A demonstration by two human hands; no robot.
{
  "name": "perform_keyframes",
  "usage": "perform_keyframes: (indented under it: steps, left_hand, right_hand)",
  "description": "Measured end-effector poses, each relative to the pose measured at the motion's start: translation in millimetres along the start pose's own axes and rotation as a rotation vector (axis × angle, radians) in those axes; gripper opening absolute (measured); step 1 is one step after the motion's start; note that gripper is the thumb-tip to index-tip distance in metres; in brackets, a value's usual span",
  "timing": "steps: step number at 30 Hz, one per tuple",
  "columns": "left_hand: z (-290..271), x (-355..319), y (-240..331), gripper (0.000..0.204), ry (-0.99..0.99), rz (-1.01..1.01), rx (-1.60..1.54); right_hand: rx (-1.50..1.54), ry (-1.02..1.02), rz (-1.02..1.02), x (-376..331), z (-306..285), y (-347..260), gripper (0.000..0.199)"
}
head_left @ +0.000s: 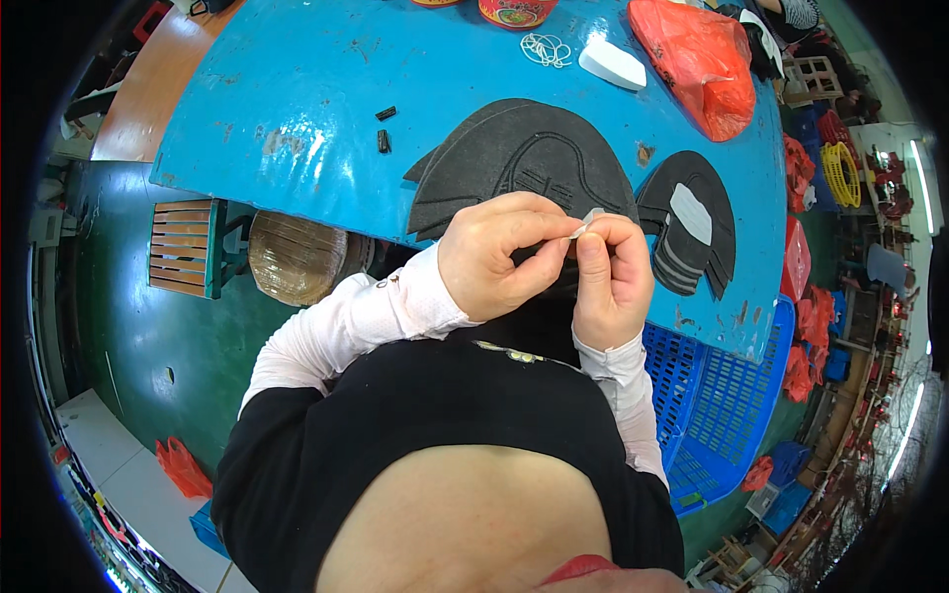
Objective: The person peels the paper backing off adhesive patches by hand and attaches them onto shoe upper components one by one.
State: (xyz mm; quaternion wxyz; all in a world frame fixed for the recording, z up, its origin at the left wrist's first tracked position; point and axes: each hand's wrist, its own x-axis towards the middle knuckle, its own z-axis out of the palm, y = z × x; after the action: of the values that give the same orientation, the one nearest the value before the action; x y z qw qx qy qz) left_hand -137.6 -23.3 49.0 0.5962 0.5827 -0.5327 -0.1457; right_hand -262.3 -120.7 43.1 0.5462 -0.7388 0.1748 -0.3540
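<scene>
My left hand [499,255] and my right hand [611,277] meet just in front of my chest, at the near edge of a blue table [297,109]. Between their fingertips they pinch a small white strip [589,219], thin and pale like a sticker or tape piece. Right behind the hands lies a stack of dark grey curved fabric pieces [524,158] with stitched lines. To the right rests another dark curved piece [692,232] bearing a white patch and grey stripes.
An orange plastic bag [702,64], a white block [613,64] and a coil of white cord [546,49] lie at the table's far side. Two small black bits [384,128] lie left of the stack. A blue plastic crate [712,395] stands at my right, a wooden stool [188,247] at my left.
</scene>
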Motion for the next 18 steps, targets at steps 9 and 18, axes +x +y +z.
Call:
perform_keyframes:
  steps: [9,18]
  left_hand:
    - [-8.1,1.1,3.0,0.011,0.004,-0.258,-0.154]
    - [-16.9,-5.6,-14.6,0.009,0.252,-0.315,-0.422]
  right_hand:
    - [-0.258,-0.038,-0.185,3.0,4.0,1.5,0.009]
    - [0.405,-0.011,0.04,-4.5,-0.5,11.0,0.014]
